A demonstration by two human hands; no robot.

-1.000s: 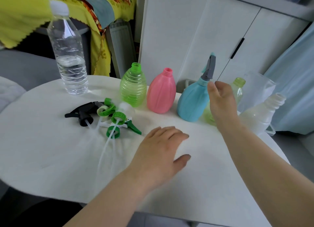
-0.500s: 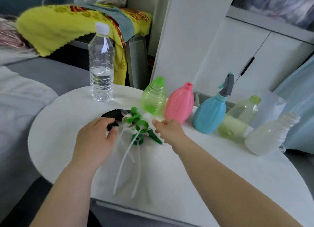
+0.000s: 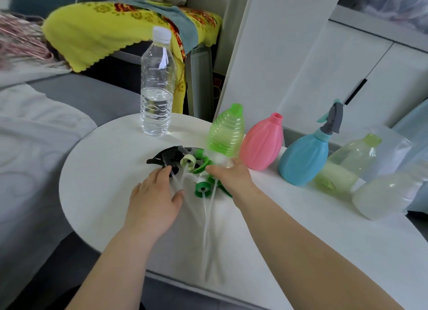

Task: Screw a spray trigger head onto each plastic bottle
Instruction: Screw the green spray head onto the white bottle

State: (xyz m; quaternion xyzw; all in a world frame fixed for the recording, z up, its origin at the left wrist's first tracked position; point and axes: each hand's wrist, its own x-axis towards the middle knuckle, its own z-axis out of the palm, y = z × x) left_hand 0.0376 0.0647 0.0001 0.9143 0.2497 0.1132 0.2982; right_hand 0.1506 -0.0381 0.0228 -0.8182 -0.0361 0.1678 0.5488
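A green ribbed bottle (image 3: 227,131) and a pink bottle (image 3: 262,143) stand open-necked at the back of the round white table (image 3: 92,182). Beside them a blue bottle (image 3: 305,163) carries a grey trigger head (image 3: 333,120). A pale green bottle (image 3: 347,163) and a whitish bottle (image 3: 389,193) lie on their sides at the right. Loose trigger heads sit in a pile: a black one (image 3: 166,158) and green ones (image 3: 202,189) with long clear tubes. My left hand (image 3: 155,200) rests spread over the tubes by the black head. My right hand (image 3: 231,177) curls over the pile's right side, its fingertips hidden.
A clear water bottle (image 3: 157,89) with a white cap stands at the table's back left. A grey sofa (image 3: 34,136) lies to the left, white cabinets (image 3: 335,78) behind. A clear plastic bag (image 3: 391,147) sits behind the lying bottles.
Both hands have come onto the trigger-head pile: the right left the blue bottle and moved left, the left slid forward to the black head. The view has swung left.
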